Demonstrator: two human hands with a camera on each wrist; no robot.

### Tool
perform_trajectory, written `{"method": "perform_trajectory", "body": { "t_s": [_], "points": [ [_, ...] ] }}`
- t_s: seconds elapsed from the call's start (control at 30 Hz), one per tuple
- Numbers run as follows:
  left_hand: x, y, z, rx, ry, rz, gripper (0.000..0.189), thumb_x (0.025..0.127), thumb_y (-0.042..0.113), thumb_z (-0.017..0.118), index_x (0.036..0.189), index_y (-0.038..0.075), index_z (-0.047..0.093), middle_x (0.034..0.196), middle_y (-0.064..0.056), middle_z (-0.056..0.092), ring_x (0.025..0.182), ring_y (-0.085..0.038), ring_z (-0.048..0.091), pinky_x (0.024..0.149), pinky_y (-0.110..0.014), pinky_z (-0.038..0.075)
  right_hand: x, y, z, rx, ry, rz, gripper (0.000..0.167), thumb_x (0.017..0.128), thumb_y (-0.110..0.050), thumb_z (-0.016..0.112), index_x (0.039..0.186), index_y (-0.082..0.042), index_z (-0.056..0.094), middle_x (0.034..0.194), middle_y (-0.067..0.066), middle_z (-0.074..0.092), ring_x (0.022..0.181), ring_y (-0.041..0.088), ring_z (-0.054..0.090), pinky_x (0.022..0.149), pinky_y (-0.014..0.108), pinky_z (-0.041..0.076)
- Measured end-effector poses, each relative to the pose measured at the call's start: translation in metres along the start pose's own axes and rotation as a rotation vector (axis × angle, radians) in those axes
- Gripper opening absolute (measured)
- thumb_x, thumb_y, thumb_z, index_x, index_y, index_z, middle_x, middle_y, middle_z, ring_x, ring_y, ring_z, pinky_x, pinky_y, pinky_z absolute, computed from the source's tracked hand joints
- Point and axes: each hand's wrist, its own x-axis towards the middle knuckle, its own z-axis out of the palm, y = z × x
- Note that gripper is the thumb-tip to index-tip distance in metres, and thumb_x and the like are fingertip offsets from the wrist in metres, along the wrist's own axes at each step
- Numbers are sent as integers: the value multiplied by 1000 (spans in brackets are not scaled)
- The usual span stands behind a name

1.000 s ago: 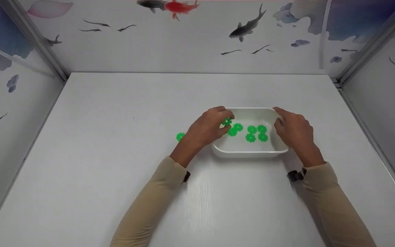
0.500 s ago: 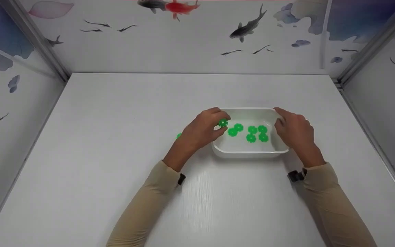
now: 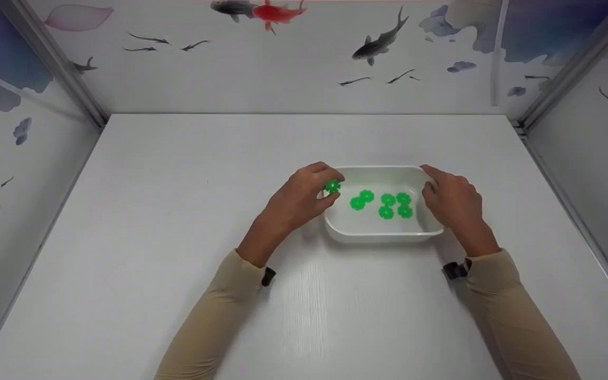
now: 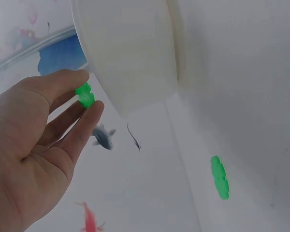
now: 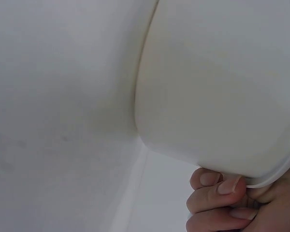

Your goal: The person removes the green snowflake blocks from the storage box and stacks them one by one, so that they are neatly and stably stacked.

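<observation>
Transfer seems the step: our left hand [image 3: 294,199] pinches a green flower-shaped plastic piece [image 3: 332,186] by the white rectangular plastic tub [image 3: 383,238]'s left rim, our right hand [image 3: 453,201] grips its opposite end; careful lowering seems needed.

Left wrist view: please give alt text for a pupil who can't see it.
A bare left hand pinches a green, notched piece near a white, round-cornered container. A second green, notched piece lies on the white tabletop.

the smooth tub [image 3: 383,238] and green pieces [image 3: 358,203] look plastic, the sleeves [image 3: 515,311] matt cloth.
</observation>
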Motion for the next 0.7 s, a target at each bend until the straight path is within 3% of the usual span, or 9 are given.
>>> {"method": "perform_trajectory", "body": {
  "t_s": [0.7],
  "points": [
    [-19,-9,-18,18,22,-14,31,97,9,81,128,8,75,127,-9,75,112,-19,74,99,-28,62,0,1,0,-2,11,-19,49,108,-18,53,156,-11,58,133,30,72,72,31,58,51,36,42]
  ]
}}
